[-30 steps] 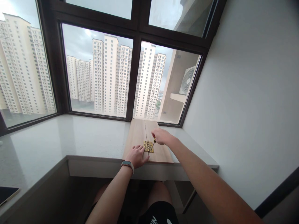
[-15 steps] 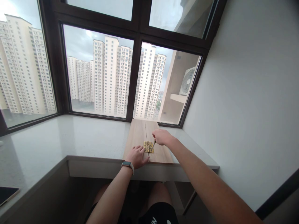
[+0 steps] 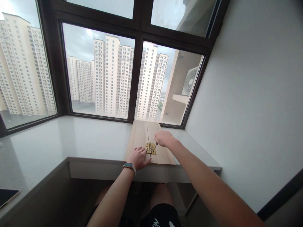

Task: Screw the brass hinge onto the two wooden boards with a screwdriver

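A gold-coloured hinge (image 3: pixel 150 148) lies across the seam between two light wooden boards (image 3: pixel 138 134) on the white counter. My left hand (image 3: pixel 139 158), a smart band on its wrist, rests on the left board with its fingers apart, beside the hinge and over the boards' near edge. Closed around the handle of a screwdriver (image 3: pixel 155 146), my right hand (image 3: pixel 163 138) is above the right board. The tool's thin shaft slants down to the right leaf of the hinge. Its handle is mostly hidden in my fist.
The white counter (image 3: pixel 94 138) runs along dark-framed windows and bends toward me at the left. A dark flat device (image 3: pixel 8 197) lies at its left edge. A white wall (image 3: pixel 248 94) rises on the right. My legs are under the counter.
The view has shifted very slightly. Both hands, the boards and the hinge keep the same places relative to each other.
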Demonstrator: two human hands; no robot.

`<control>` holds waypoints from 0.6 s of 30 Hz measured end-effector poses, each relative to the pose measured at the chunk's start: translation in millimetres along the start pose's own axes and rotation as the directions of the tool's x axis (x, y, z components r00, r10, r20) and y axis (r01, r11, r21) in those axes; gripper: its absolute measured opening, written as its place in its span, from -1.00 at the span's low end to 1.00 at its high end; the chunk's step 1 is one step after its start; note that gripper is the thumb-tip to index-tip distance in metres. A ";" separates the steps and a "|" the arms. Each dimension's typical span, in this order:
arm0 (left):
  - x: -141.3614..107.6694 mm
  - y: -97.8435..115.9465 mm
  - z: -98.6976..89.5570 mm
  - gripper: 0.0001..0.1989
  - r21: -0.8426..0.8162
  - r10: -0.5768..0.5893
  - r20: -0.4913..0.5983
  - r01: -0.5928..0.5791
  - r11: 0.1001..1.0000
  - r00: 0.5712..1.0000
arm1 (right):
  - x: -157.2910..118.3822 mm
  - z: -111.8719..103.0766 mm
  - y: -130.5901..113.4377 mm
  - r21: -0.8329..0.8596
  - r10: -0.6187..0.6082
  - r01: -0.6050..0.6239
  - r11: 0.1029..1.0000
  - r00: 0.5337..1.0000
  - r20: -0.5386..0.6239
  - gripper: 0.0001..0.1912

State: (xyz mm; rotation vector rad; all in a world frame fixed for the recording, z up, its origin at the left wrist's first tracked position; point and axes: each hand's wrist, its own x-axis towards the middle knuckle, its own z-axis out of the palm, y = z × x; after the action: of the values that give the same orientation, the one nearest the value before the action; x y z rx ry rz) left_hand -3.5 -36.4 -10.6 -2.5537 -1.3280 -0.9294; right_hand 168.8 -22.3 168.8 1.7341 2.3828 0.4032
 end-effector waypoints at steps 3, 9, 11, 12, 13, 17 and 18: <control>0.0 -0.3 -0.5 -0.52 -0.004 0.003 0.002 -0.003 1.000 1.000 | -0.6 1.7 1.8 0.035 -0.034 0.034 0.999 0.999 0.004 -0.68; 0.4 -0.4 -1.0 -0.54 0.002 0.000 0.007 0.000 1.000 1.000 | -1.7 3.0 3.5 0.071 -0.113 0.113 0.991 0.994 0.009 -0.78; 0.4 -0.1 -1.2 -0.53 0.002 0.003 0.007 -0.003 1.000 1.000 | -2.7 1.3 2.1 0.065 -0.119 0.120 0.991 0.993 -0.016 -0.87; 0.4 0.0 -1.4 -0.52 0.002 0.004 0.007 -0.004 1.000 1.000 | -3.3 0.1 1.1 0.064 -0.119 0.121 0.991 0.992 -0.029 -0.90; 0.3 0.1 -1.5 -0.52 0.003 0.005 0.007 -0.005 1.000 1.000 | -3.8 -1.2 0.2 0.064 -0.119 0.121 0.991 0.992 -0.037 -0.92; 0.0 0.0 -1.6 -0.53 0.003 0.001 0.010 -0.001 1.000 1.000 | -4.4 -5.1 -1.9 0.069 -0.124 0.126 0.990 0.991 -0.041 -0.93; 0.0 -0.1 -1.4 -0.53 0.003 0.000 0.010 0.000 1.000 1.000 | -4.1 -5.3 -1.7 0.069 -0.124 0.127 0.990 0.991 -0.039 -0.92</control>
State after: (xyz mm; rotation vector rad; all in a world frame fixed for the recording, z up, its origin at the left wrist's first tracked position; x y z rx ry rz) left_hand -4.2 -36.9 -9.5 -2.5600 -1.3305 -0.9149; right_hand 167.0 -27.4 173.2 1.6063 2.5436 0.3358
